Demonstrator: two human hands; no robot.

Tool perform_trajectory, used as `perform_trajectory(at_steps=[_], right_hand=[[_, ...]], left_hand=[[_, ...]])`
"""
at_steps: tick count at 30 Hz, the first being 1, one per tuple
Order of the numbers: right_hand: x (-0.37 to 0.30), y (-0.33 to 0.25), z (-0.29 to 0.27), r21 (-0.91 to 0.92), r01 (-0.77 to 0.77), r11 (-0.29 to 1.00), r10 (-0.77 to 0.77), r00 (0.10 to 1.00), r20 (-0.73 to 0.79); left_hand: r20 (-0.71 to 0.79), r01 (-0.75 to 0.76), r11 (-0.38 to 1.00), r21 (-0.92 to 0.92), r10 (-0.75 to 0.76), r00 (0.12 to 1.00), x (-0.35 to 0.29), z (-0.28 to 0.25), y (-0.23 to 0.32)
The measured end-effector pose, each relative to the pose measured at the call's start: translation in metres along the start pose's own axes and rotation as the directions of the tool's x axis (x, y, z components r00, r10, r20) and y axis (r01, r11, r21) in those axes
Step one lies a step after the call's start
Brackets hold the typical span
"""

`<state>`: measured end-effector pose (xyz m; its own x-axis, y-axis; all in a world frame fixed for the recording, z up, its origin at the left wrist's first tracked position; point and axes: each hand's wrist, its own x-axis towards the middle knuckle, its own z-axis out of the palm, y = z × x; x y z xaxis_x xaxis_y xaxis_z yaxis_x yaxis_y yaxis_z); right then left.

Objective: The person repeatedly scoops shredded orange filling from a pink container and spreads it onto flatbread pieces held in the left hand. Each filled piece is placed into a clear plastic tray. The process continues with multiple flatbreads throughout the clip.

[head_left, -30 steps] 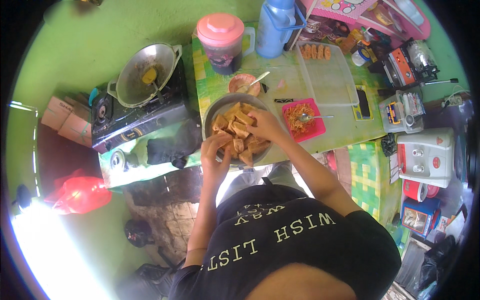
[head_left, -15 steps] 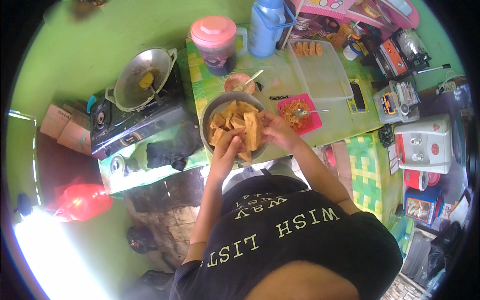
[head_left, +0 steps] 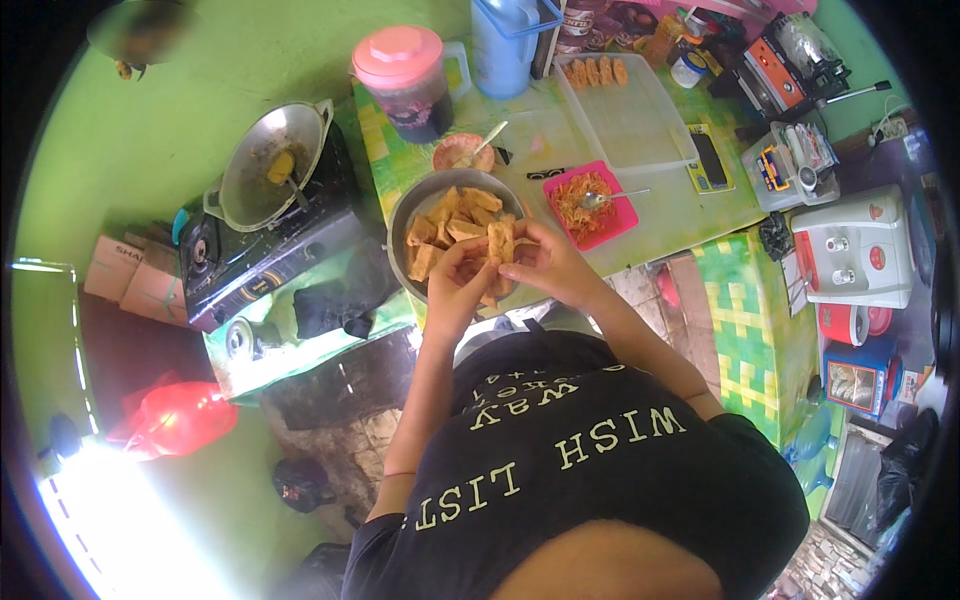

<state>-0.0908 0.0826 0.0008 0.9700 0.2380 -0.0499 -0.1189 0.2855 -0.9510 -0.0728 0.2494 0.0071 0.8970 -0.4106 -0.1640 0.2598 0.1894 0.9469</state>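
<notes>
Both hands meet over the near right side of a grey metal bowl (head_left: 395,222) filled with golden-brown pieces of fried tofu. My left hand (head_left: 460,278) pinches the lower left side of one upright fried tofu piece (head_left: 501,240). My right hand (head_left: 545,262) grips the same piece from the right, thumb and fingers closed on it. Just right of the bowl is a pink square plate (head_left: 626,222) of shredded orange filling, with a metal spoon (head_left: 600,200) lying in it. Beyond stands a clear plastic container (head_left: 625,130) with several filled tofu pieces (head_left: 597,71) lined up at its far end.
A small pink bowl (head_left: 448,150) with a spoon sits behind the metal bowl. Farther back stand a pink-lidded pitcher (head_left: 405,85) and a blue jug (head_left: 505,50). At left, a wok (head_left: 250,185) rests on a gas stove (head_left: 275,255). A phone (head_left: 708,155) lies right of the container.
The view has shifted slightly, so the table things sit a little higher and farther left. My fingers have drawn closer together around the tofu piece, which stays held over the bowl.
</notes>
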Motion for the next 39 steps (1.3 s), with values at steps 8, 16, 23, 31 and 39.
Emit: perform_trajectory(at_steps=[8,16,23,31,39], right_hand=[[-0.006,0.001,0.003,0.044,-0.048,0.998,0.05,0.998,-0.035],[-0.003,0.005,0.005,-0.343,0.057,0.938,-0.102,0.988,-0.116],[-0.007,0.0,0.005,-0.445,0.121,0.887,-0.193,0.974,-0.121],[-0.016,0.003,-0.009,-0.57,0.056,0.82,-0.202,0.96,-0.195],[-0.037,0.0,-0.034,-0.834,-0.037,0.55,-0.319,0.914,-0.251]], left_hand=[[-0.035,-0.028,1.0,0.011,0.029,0.999,-0.005,0.002,-0.005],[-0.095,-0.011,1.0,0.006,0.012,0.995,-0.002,0.003,-0.015],[-0.05,0.016,0.999,0.048,-0.013,0.999,0.005,0.007,-0.016],[-0.021,0.061,0.997,0.038,-0.061,0.998,0.013,0.024,-0.022],[-0.017,-0.011,0.965,0.263,0.016,1.0,0.041,0.048,-0.065]])
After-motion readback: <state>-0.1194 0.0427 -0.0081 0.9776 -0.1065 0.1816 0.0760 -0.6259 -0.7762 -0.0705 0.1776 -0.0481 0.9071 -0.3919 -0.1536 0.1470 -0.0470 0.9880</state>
